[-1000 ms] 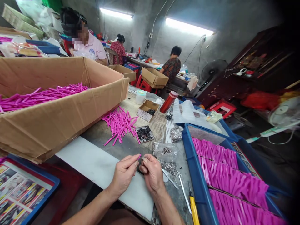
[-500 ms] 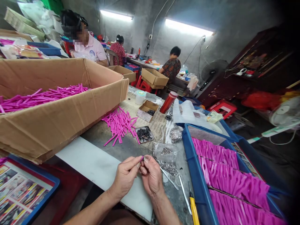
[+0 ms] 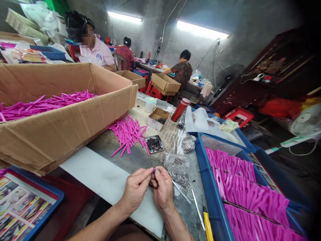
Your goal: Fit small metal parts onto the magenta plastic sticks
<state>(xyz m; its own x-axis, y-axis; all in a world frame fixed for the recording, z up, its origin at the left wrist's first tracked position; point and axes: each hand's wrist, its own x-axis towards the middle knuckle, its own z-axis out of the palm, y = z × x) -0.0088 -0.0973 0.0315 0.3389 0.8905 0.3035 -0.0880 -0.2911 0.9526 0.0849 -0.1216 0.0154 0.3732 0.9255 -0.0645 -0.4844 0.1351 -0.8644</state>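
My left hand (image 3: 136, 188) pinches a small purple piece (image 3: 153, 170), of which only the tip shows between the fingers. Against it, my right hand (image 3: 162, 187) is closed, thumb and forefinger pressed at the same tip; what else they hold, if anything, is too small to make out. Both hands meet above the edge of a white board (image 3: 107, 174). Beyond them lie a loose pile of purple strips (image 3: 128, 132) and a small tray of black parts (image 3: 154, 144). A clear bag of small metal parts (image 3: 178, 167) lies just past my right hand.
A large cardboard box (image 3: 75, 115) of purple strips stands left. On the right, a blue crate (image 3: 204, 167) holds rows of purple pieces. A yellow-handled tool (image 3: 207, 224) and white sticks (image 3: 198, 207) lie beside it. A red flask (image 3: 181, 109) is farther back. Several co-workers sit behind.
My hands stay together at the purple piece, with the fingers shifting slightly. A co-worker at the back has stretched an arm out over the table.
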